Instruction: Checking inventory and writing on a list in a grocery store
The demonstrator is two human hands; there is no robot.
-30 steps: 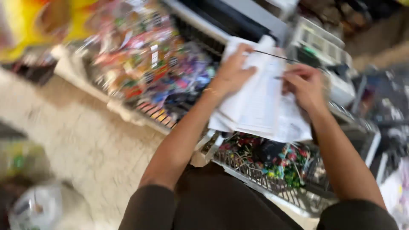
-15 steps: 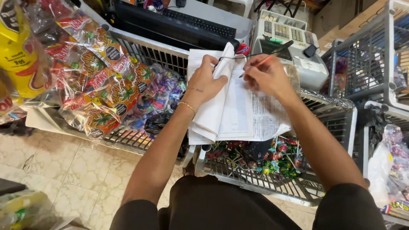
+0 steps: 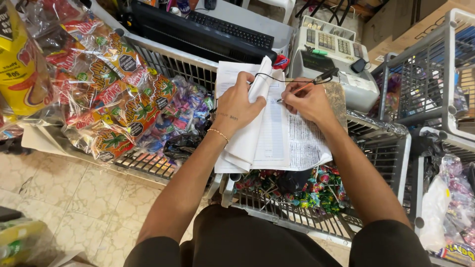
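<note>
Wire baskets (image 3: 396, 148) of grey metal fill the view, set side by side on a pale tiled floor (image 3: 74, 198). The left one holds a heap of bright snack bags (image 3: 114, 99) in red, orange and yellow wrappers, with purple-wrapped sweets (image 3: 183, 109) beside them. The near one, under the person's arms, holds small wrapped candies (image 3: 316, 190) in many colours. Behind the baskets stands a grey tabletop (image 3: 257, 22) carrying a black keyboard (image 3: 227, 29), and just right of it sits a light-coloured cash register (image 3: 331, 59).

A stack of printed papers (image 3: 277, 133) lies over the rim of the near basket, between both arms. Several sheets on its left are folded up and back. The left hand (image 3: 237, 106) rests on those turned sheets, its grip closed loosely over their edge and pinning them down; a thin gold bracelet (image 3: 217, 133) circles the wrist. The right hand (image 3: 309, 99) lies on the exposed page just right of the fold, its grip pinched tight on a slim pen (image 3: 297, 89) whose tip touches the paper. A thin black cord (image 3: 277, 79) runs across the top of the sheets between the two hands, ending at a small dark clip near the register.
</note>
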